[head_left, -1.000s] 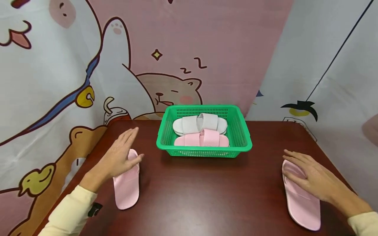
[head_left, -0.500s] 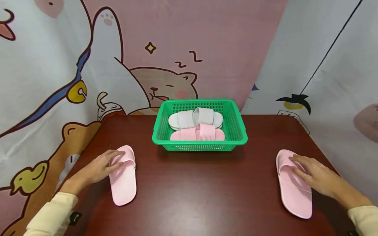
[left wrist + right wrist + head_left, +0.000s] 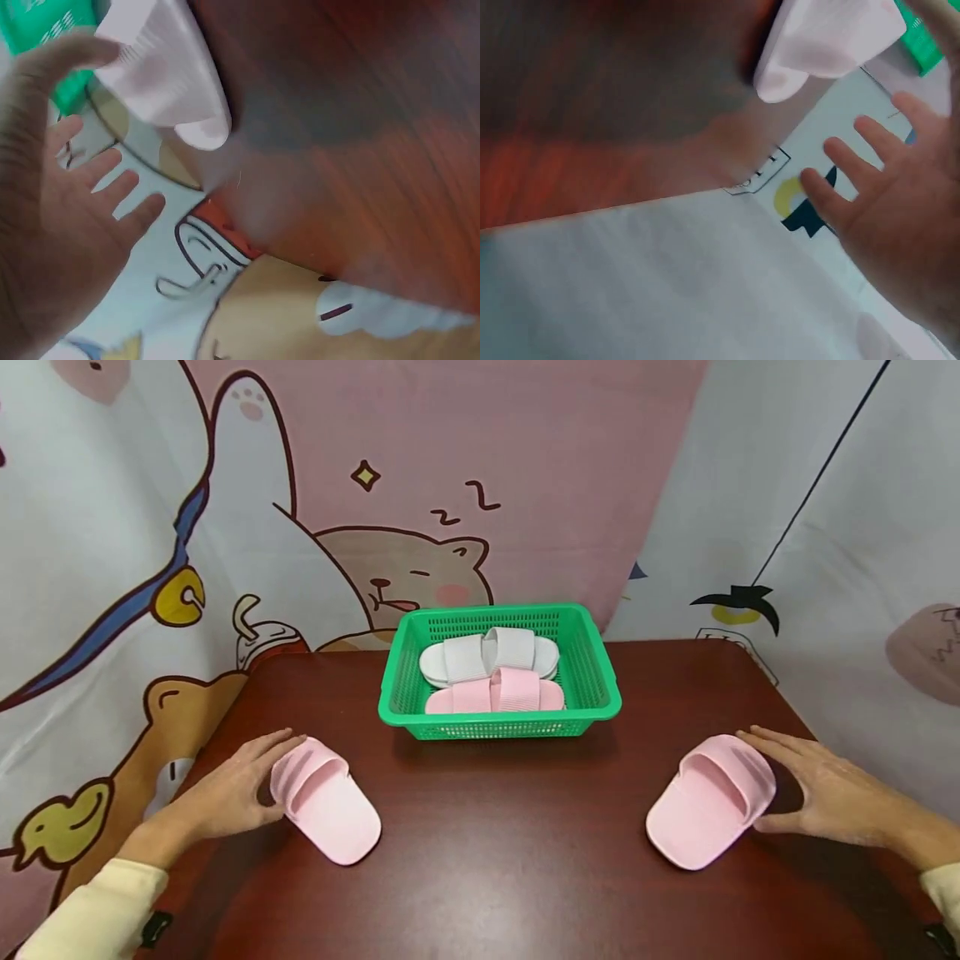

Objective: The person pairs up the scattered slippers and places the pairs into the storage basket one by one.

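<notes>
A pink slipper lies on the left of the table, heel angled toward the middle. My left hand is at its toe end, the thumb by the strap and the fingers loosely spread. In the left wrist view, the thumb of the left hand meets the strap of the slipper. Mirrored on the right is a second pink slipper, with my right hand around its toe side, thumb near the strap. The right wrist view shows the right hand with fingers apart, clear of the slipper.
A green basket stands at the back centre of the dark red table. Inside are a pair of white slippers and a pair of pink slippers. A cartoon-printed cloth surrounds the table's back and sides.
Both single pink slippers have turned so their heels point inward to the table's middle. My hands have moved from over the straps to the outer toe ends. The head view has shifted slightly.
</notes>
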`<state>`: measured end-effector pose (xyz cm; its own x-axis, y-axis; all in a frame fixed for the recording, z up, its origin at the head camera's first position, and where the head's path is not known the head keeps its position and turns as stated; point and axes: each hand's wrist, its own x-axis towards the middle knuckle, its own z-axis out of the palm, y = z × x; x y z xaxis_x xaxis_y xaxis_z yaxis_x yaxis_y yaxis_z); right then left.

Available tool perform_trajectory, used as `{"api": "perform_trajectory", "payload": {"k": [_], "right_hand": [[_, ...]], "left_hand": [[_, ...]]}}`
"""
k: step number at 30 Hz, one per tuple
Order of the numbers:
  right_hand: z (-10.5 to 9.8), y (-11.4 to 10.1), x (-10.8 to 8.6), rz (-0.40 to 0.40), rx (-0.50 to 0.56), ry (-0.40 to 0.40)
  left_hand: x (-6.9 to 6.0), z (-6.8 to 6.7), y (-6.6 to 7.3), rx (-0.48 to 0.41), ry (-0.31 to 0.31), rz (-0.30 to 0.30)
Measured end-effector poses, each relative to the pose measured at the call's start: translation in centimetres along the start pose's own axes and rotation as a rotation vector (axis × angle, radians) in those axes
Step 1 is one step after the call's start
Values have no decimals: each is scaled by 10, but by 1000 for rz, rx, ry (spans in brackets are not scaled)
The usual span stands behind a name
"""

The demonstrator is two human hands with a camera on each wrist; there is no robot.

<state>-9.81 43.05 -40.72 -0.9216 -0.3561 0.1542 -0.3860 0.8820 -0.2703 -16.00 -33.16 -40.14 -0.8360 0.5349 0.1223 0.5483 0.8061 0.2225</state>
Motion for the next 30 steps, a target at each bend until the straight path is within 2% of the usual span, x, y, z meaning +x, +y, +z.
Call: {"api": "perform_trajectory", "payload": {"k": [2,5,9,11,14,16,21,25,30], "right_hand": [[0,4,0,-93,-80,-14],[8,5,6,-237,-168,-17],[15,4,21,-387,-227,29],[17,3,27,-432,-237,53],[17,1,35,-442,-256,76],[17,-2,37,-420,-252,73],[12,-15,38,-342,-217,60],[12,-35,35,-302,-196,56],[12,-68,39,-275,-152,36]], "left_hand": [[0,4,-2,73,6,125],[6,13,-1,145,-9,251],[18,20,4,177,-42,304],[24,20,4,199,-42,325],[29,19,4,230,-44,345],[31,18,4,244,-37,344],[31,14,10,254,-8,284],[28,14,25,203,43,280],[26,19,52,163,88,284]]}}
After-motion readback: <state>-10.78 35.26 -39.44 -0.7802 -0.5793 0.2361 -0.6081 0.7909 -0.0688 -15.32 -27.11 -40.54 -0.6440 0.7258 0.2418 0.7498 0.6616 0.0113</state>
